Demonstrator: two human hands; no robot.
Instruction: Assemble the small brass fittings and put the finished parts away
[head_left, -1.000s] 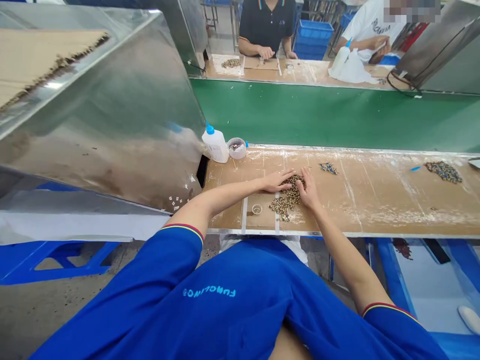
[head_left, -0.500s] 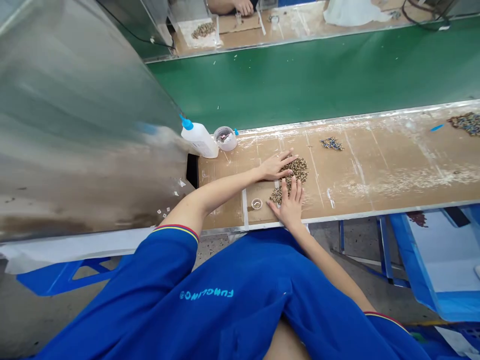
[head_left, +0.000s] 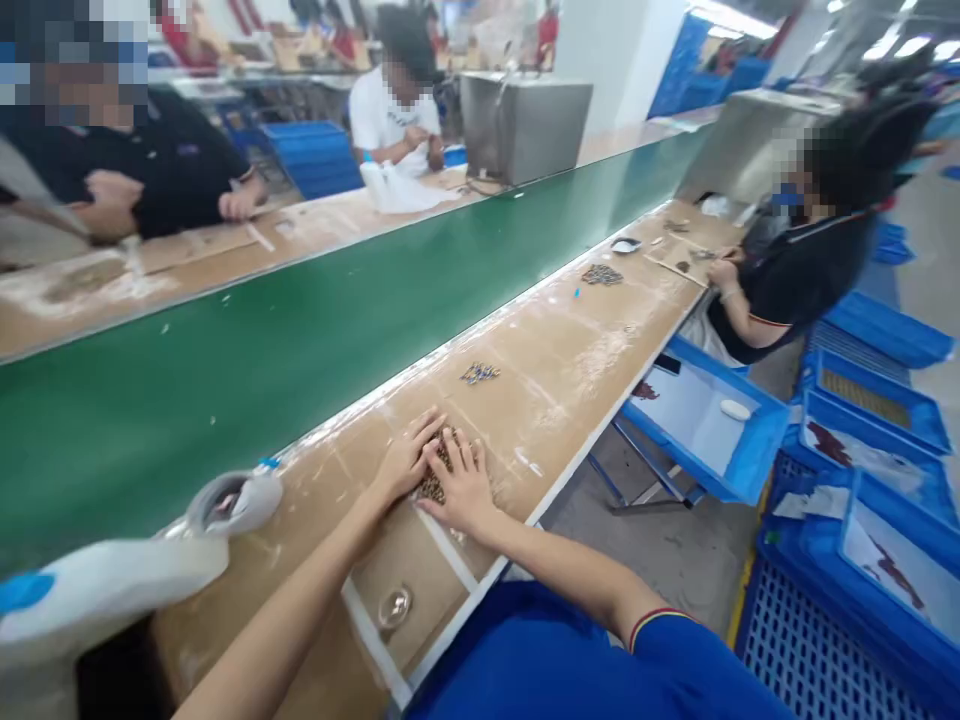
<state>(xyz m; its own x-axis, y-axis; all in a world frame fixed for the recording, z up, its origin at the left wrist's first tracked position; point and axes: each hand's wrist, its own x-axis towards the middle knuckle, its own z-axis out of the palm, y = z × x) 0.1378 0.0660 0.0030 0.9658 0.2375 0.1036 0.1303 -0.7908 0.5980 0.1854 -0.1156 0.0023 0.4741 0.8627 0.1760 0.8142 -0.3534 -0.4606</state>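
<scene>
A pile of small brass-coloured metal pieces (head_left: 431, 488) lies on the cardboard-covered bench, largely covered by my hands. My left hand (head_left: 405, 462) rests along the pile's far left side with its fingers stretched out. Spread flat over the near right part of the pile is my right hand (head_left: 465, 488). The two hands meet at the fingertips, and neither grasps anything I can see. Closer to my body sits a small clear round dish (head_left: 394, 607). Beyond the pile is a smaller heap of blue and gold pieces (head_left: 480, 373).
A white bottle with a blue tip (head_left: 127, 580) and a tape roll-like cup (head_left: 232, 503) stand at left. A green conveyor belt (head_left: 300, 330) runs behind the bench. Co-workers sit across it and at right, where a person (head_left: 795, 250) handles small parts. Blue trays (head_left: 705, 415) stand at lower right.
My view has swung up and to the right, bringing co-workers and trays into sight. My hands have come together over the pile, which looks more gathered.
</scene>
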